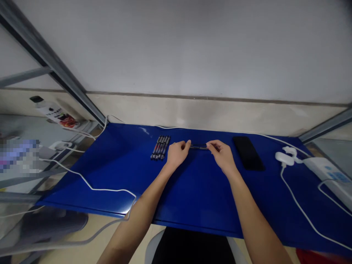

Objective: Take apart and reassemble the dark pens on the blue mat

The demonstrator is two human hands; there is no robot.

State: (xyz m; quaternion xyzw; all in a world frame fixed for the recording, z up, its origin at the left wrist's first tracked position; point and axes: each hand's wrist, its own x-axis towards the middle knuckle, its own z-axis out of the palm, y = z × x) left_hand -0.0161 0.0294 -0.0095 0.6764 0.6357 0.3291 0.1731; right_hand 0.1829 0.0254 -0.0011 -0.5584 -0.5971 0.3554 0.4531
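Between my two hands a slim dark pen [198, 147] lies sideways, low over the blue desk. My left hand [177, 151] is closed, thumb and fingers pinching the pen's left end. At the right end, the fingertips of my right hand [219, 151] pinch it too. Whether the pen is in one piece or parted is too small to tell. Left of my left hand, several pens [160, 147] lie side by side in a row, dark with grey and reddish parts. A black phone [248, 153] rests flat to the right of my right hand.
On the blue desk [200, 201], a white charger plug [284, 158] and a white power strip [330, 176] sit at the right. White cables cross both sides, one hanging over the front left edge. A labelled bottle [58, 114] stands on the neighbouring desk. Grey metal posts [59, 66] flank the desk.
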